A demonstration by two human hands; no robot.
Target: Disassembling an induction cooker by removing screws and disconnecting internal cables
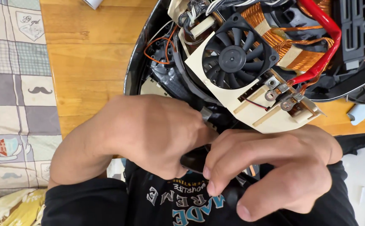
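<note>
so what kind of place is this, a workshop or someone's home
Probably a home, not a workshop: a wooden table beside a patchwork quilt, with an opened appliance on it showing its fan and copper coils.

This looks like a room in a home, used for an informal repair. A patchwork quilt (10, 83) with moustache and crest patches fills the left of the frame beside a varnished wooden table (90, 62). A yellow patterned cloth (6, 209) lies at the lower left.

Wooden table (86, 54), patchwork quilt (10, 83), yellow cloth (6, 207), white cabinet (364, 184)
</note>
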